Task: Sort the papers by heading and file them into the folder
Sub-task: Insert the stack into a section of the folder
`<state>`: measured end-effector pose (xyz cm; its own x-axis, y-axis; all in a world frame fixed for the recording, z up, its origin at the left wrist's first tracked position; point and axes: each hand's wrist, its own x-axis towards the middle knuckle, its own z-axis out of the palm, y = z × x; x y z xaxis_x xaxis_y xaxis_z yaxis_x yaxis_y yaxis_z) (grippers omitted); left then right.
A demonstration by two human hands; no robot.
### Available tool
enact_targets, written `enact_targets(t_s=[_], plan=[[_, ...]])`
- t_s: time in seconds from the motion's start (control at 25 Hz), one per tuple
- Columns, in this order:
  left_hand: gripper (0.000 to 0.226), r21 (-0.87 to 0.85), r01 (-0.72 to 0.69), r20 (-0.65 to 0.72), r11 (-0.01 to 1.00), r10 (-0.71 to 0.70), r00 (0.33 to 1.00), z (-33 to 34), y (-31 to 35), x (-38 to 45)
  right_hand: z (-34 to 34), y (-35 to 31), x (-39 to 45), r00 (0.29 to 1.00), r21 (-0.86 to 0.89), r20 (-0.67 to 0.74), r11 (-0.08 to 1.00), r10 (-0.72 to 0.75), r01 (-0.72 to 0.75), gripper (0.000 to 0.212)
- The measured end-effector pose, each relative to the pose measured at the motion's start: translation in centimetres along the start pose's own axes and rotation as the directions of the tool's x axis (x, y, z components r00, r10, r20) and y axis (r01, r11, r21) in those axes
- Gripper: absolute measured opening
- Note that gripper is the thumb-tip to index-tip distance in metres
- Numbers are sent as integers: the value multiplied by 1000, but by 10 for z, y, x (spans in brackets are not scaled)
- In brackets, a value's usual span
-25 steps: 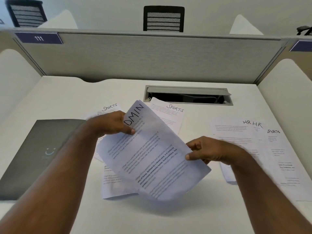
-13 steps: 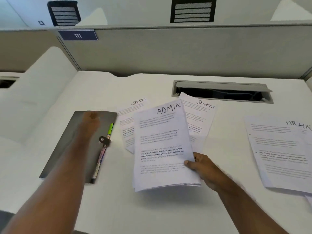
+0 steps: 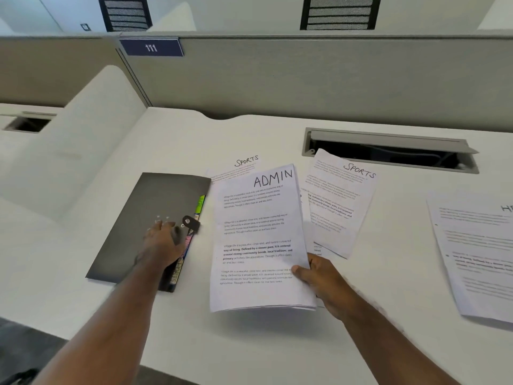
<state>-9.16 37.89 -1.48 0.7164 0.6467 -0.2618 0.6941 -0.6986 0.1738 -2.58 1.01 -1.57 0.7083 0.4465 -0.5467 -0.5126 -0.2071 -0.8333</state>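
Head view, past the table [image 3: 249,343]: right hand [image 3: 319,276] at lower centre of frame, clamped on lower right edge of ADMIN papers [image 3: 258,237], thumb on top, fingers beneath. Left hand [image 3: 163,243] at left of centre, motion-blurred, fingers spread and relaxed over right edge of dark folder [image 3: 147,226], beside its clasp [image 3: 191,223]; contact hard to judge, nothing gripped. Coloured tabs [image 3: 200,204] peeking from folder's right side. SPORTS sheets [image 3: 336,201] flat behind ADMIN stack, HR sheets [image 3: 472,245] at right edge. Half a second earlier: left hand reaching higher across folder cover, ADMIN stack gripped much the same.
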Motion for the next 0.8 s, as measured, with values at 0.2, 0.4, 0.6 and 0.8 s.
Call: enact_targets(t_s=[0.2, 0.4, 0.6, 0.8], plan=[[59, 0, -15, 58, 1000, 15, 998, -3, 0, -3, 5, 6, 1, 1000, -13, 14, 1000, -1, 1, 25], [62, 2, 2, 106, 1000, -2, 994, -11, 16, -4, 4, 9, 2, 1000, -16, 14, 1000, 11, -11, 24], [64, -154, -12, 106, 988, 29, 994, -37, 16, 4, 4, 6, 4, 1000, -26, 20, 1000, 10, -10, 23], [57, -38, -38, 11, 999, 39, 999, -66, 13, 3, 10, 0, 9, 1000, -29, 25, 1000, 3, -2, 24]])
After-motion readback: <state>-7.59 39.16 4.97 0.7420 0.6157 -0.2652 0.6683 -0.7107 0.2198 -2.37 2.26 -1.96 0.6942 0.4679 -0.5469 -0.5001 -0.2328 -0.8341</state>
